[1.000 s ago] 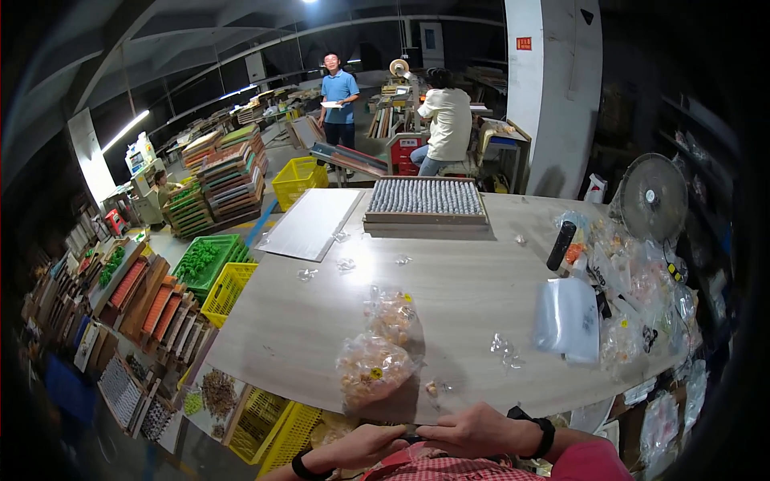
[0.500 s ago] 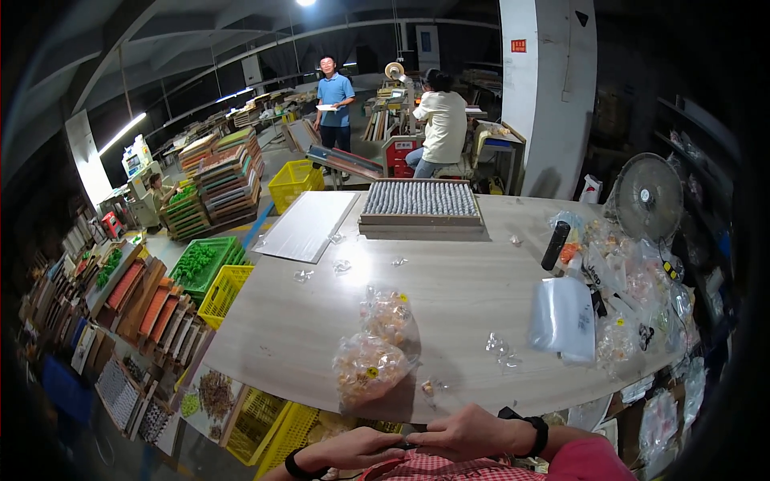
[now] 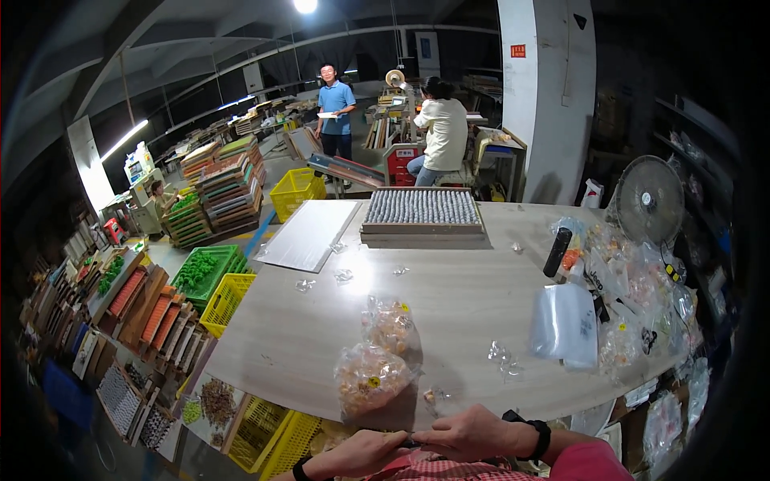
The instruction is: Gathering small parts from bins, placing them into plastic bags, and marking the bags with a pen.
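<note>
Close to my body, in front of a red-and-white checked cloth (image 3: 449, 468), my two hands meet at the fingertips. My left hand (image 3: 362, 452) is closed, and so is my right hand (image 3: 472, 433). Something small and dark shows between the fingers, too small to name. Beyond them on the table, two clear plastic bags (image 3: 372, 380) of small orange and cream pieces lie one behind the other. A small crumpled bit of clear plastic (image 3: 435, 397) rests near the table's front edge, just beyond my right hand.
At the table's far side sit a tray of grey pegs (image 3: 421, 207) and a white board (image 3: 311, 234). To the right are clear plastic sleeves (image 3: 564, 325), a black cylinder (image 3: 557, 252), heaped bags (image 3: 634, 280) and a fan (image 3: 648, 200). Yellow crates (image 3: 228, 303) stand left. Two people are beyond.
The view has tilted up slightly, so the table and its things sit a little lower. My hands stay together, with the left hand slightly shifted. The bags have not moved on the table.
</note>
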{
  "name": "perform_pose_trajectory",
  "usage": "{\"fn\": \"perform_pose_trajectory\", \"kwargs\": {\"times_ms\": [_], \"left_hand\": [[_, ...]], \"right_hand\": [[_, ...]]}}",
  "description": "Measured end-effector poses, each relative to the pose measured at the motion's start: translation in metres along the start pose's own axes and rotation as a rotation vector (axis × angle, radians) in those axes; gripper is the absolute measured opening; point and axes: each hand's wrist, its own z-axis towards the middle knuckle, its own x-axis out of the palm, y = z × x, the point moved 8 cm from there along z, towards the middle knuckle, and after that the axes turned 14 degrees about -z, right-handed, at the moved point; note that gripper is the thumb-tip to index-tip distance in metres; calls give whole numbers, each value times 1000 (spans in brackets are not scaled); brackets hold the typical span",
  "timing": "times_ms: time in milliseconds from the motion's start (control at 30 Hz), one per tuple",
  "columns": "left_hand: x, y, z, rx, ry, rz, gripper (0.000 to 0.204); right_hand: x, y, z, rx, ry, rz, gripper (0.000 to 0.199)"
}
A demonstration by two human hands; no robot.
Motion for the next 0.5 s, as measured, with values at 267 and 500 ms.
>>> {"fn": "perform_pose_trajectory", "kwargs": {"times_ms": [267, 500], "left_hand": [[-9, 1, -6, -11, -135, -32, 16], [-12, -20, -7, 70, -207, 204, 21]], "right_hand": [[1, -1, 6, 12, 2, -10, 29], [0, 0, 6, 16, 2, -5, 32]]}}
